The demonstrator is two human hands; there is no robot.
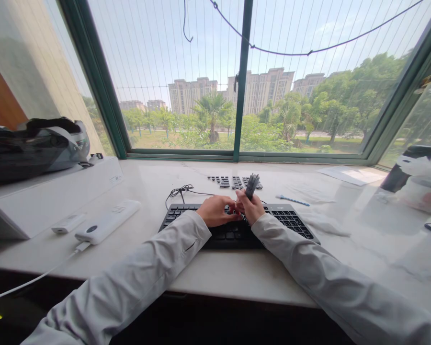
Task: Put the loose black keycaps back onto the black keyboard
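Observation:
A black keyboard lies on the pale stone sill in front of me. My left hand rests on its upper middle rows, fingers curled down against the keys. My right hand is closed round a dark grey tool that sticks up out of the fist, its lower end down at the keys beside my left fingers. A little red shows between the two hands; I cannot make out what it is. Loose black keycaps lie in rows just behind the keyboard.
The keyboard's black cable coils at its back left. A blue stick lies to the right. A white power bank, small white device and white box sit left. Papers and a tissue pack sit right.

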